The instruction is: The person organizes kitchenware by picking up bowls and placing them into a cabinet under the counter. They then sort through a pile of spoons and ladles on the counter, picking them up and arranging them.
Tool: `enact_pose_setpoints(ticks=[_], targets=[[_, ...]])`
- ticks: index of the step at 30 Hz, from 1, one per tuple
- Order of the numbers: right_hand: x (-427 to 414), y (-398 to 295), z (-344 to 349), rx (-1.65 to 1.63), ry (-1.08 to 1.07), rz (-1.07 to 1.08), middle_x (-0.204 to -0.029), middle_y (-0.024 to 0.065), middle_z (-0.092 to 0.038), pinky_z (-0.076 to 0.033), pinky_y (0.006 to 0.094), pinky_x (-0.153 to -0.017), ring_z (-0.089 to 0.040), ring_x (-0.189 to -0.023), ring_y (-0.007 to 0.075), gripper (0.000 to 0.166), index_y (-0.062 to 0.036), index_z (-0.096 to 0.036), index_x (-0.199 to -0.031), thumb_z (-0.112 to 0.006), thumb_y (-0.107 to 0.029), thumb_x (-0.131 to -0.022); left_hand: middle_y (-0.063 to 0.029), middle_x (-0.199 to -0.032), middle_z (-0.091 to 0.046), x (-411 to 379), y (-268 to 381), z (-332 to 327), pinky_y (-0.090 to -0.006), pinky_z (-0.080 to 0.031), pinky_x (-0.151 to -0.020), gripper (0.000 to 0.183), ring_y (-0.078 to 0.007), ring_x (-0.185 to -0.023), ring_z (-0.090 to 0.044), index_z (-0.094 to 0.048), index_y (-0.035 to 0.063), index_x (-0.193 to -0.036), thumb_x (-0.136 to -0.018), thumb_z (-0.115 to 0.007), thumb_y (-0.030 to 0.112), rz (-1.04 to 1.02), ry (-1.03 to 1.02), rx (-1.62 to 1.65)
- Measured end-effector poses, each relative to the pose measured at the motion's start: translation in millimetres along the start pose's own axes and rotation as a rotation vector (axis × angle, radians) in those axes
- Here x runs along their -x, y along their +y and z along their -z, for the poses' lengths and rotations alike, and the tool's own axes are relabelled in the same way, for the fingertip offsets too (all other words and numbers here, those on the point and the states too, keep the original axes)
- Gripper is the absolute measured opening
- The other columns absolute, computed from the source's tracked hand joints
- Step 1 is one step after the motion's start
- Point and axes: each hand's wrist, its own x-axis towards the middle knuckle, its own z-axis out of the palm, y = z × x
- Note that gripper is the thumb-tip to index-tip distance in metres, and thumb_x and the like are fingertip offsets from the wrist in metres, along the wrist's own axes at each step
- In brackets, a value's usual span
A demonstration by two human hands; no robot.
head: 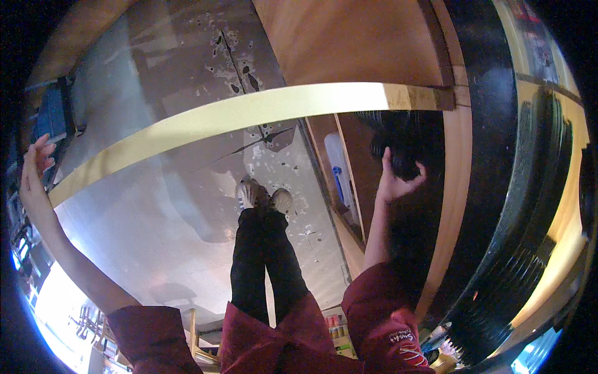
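Note:
My right hand (397,184) reaches into a dark recess under a counter. Its thumb and fingers curve around a black rounded stack (404,161), apparently of ribbed dishes; deep shadow hides most of the stack and the fingers' far side. More dark ribbed pieces (397,119) sit just beyond it, below a long pale board (280,100). Out at the far left, my left hand (35,163) is raised with bent fingers apart and nothing in it. A blue box-like thing (51,114) appears close beyond those fingertips.
Tall black stacks (514,262) line the right side beside a wooden counter edge (453,187). The pale board crosses the view above a worn grey floor (187,201). A whitish container with a blue part (341,177) stands in a low opening. Chairs (91,322) show at lower left.

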Motion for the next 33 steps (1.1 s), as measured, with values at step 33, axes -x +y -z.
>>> enact_pose_setpoints(ticks=[33], targets=[[-109,-224,344,-0.904,0.04,-0.915,-0.129,0.0033,-0.048,-0.026,0.0421,-0.099,-0.041,-0.121,0.0199,0.068,-0.0196,-0.047,-0.127,-0.054,-0.063,-0.076,-0.0273,-0.135,-0.038,293,485,-70,-0.0391,-0.031,-0.105,0.088,-0.0341,-0.127,-0.037,-0.037,-0.0083,-0.131,-0.08,-0.056,0.061,-0.393,-1.124,0.698]])
